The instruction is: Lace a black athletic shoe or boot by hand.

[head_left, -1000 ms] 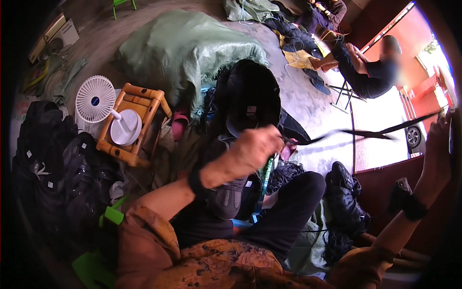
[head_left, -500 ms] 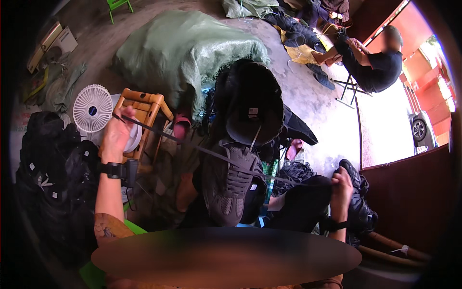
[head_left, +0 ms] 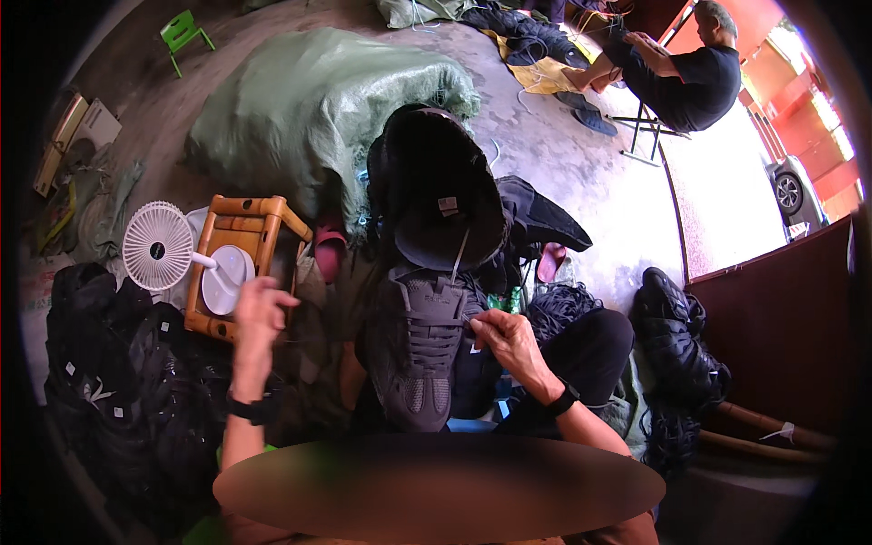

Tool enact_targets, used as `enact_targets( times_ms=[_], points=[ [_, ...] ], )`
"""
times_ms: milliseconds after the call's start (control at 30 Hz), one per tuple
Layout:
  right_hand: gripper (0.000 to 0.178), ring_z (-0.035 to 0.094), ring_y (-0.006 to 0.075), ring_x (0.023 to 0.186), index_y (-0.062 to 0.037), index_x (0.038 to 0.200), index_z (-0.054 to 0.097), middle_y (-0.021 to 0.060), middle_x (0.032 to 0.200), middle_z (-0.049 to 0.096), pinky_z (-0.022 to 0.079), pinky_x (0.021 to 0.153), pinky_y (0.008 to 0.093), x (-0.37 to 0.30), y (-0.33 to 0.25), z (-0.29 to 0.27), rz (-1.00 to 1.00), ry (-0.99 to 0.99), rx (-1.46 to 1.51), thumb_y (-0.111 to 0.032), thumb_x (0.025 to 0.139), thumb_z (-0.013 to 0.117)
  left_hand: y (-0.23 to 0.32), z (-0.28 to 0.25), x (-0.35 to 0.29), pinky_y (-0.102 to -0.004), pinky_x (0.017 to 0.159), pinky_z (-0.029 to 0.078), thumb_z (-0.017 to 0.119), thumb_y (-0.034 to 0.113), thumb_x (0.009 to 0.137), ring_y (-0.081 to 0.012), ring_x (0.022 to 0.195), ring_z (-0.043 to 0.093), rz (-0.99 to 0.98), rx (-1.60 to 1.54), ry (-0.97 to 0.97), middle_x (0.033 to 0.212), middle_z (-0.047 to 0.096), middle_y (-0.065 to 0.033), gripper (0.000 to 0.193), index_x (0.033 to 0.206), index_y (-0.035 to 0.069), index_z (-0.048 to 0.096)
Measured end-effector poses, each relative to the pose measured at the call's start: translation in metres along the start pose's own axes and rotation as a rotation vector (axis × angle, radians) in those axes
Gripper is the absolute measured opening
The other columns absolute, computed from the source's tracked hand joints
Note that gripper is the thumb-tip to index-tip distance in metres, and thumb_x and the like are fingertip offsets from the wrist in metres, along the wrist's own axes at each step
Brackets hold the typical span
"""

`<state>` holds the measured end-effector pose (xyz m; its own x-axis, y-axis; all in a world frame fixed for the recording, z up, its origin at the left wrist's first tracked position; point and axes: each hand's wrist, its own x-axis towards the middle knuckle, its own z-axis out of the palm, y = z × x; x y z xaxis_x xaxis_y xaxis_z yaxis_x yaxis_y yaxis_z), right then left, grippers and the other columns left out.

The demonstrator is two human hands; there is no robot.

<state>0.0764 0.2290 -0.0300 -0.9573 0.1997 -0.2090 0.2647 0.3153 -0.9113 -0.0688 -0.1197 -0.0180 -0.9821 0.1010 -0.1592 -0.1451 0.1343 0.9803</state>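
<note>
A dark grey lace-up shoe upper [head_left: 420,363] sits in front of me, toe toward me, with rows of dark lace [head_left: 434,334] across it. My right hand [head_left: 510,345] is at its right edge, thumb and fingertips pinched on what looks like the end of the shoelace. Left of the shoe, my left hand [head_left: 262,313] is in the air, slightly blurred, its fingers loosely bent and apart. No lace shows in it. Beyond the shoe stands a large black open-topped bag or sack [head_left: 445,204] with a small white label.
At left, a white fan [head_left: 158,245] stands on a bamboo stool [head_left: 266,207], above piled black shoe uppers [head_left: 145,381]. A big green sack [head_left: 300,100] lies ahead. More black shoe uppers [head_left: 674,341] are at right. A seated person [head_left: 695,77] works farther off.
The dark lace stretched between both hands is no longer seen taut. My right hand moved left to the shoe's edge; my left hand moved down and right. The view shifted slightly.
</note>
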Motion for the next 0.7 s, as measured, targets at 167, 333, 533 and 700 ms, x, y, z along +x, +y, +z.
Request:
enact_targets(
  times_ms=[167, 333, 533, 700],
  points=[
    [0.019, 0.054, 0.0086, 0.058, -0.001, 0.094, 0.069, 0.0042, 0.063, 0.061, 0.042, 0.054, 0.0256, 0.001, -0.004, -0.011, 0.051, -0.115, 0.008, -0.017, 0.093, 0.059, 0.014, 0.108, -0.02, -0.0278, 0.077, 0.049, 0.053, 0.011, 0.097, -0.0144, 0.09, 0.062, 0.234, 0.085, -0.257, 0.095, 0.067, -0.005, 0.011, 0.099, 0.006, 0.063],
    [0.023, 0.054, 0.0102, 0.057, -0.0004, 0.092, 0.069, 0.0049, 0.061, 0.059, 0.043, 0.053, 0.0282, 0.002, -0.014, -0.008, 0.137, -0.103, 0.059, -0.02, 0.091, 0.057, 0.016, 0.136, -0.042, -0.0356, 0.08, 0.05, 0.063, -0.002, 0.085, -0.0299, 0.092, 0.062, 0.683, 0.377, -0.138, 0.097, 0.061, -0.0118, 0.011, 0.095, 0.003, 0.064],
    [0.02, 0.061, 0.0205, 0.059, 0.0015, 0.091, 0.067, 0.0145, 0.065, 0.062, 0.047, 0.058, 0.0325, 0.003, -0.016, -0.009, 0.007, -0.088, -0.109, -0.016, 0.086, 0.058, 0.002, 0.133, -0.062, -0.0369, 0.071, 0.049, 0.067, -0.003, 0.082, -0.0286, 0.083, 0.059, 0.691, 0.44, -0.067, 0.087, 0.06, -0.0093, 0.017, 0.097, 0.005, 0.066],
    [0.021, 0.062, 0.0187, 0.06, 0.0016, 0.092, 0.067, 0.0131, 0.066, 0.062, 0.047, 0.056, 0.0322, 0.008, -0.016, -0.012, 0.111, -0.141, 0.016, -0.018, 0.086, 0.06, 0.003, 0.131, -0.065, -0.037, 0.07, 0.049, 0.068, -0.006, 0.079, -0.0282, 0.08, 0.059, 0.751, 0.51, -0.068, 0.084, 0.06, -0.0085, 0.023, 0.099, 0.006, 0.067]
  ],
)
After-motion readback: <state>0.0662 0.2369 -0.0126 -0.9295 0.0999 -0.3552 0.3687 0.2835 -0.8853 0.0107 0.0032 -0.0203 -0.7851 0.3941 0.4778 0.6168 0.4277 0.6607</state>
